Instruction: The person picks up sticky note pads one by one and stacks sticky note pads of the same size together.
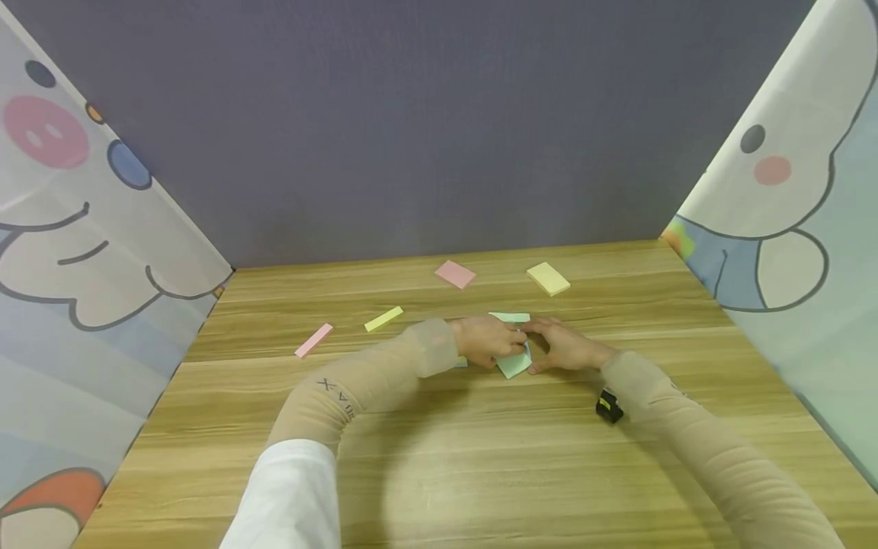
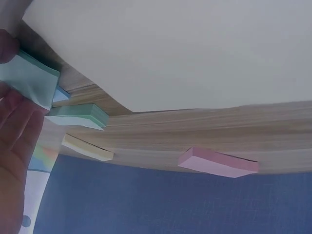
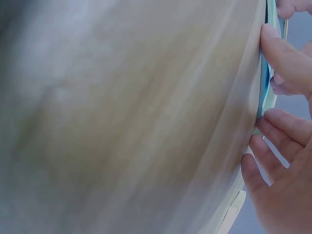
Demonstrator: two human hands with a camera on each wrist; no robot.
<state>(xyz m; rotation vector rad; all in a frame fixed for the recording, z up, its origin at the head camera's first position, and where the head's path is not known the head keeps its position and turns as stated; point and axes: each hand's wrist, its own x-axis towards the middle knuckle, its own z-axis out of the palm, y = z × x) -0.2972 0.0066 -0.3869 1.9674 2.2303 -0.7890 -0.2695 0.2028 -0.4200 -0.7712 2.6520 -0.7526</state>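
My left hand [image 1: 488,340] pinches a pale green sticky-note pad [image 2: 31,80] between thumb and fingers. A blue pad [image 2: 61,94] shows under its edge, and a second green pad [image 2: 80,116] lies just beyond. From the right, my right hand [image 1: 565,347] holds the side of the blue pad, thumb at the near corner and index finger at the far one. The blue edge [image 3: 263,85] shows between them in the right wrist view. The fingertips of both hands nearly meet over the green pad in the head view.
Farther back lie a pink pad [image 1: 456,274] and a yellow pad [image 1: 549,279]. To the left are a narrow pink strip [image 1: 314,341] and a narrow yellow strip [image 1: 383,319]. A small blue-and-yellow piece [image 1: 461,362] peeks out under the left wrist. A grey wall [image 1: 439,137] closes the table's back.
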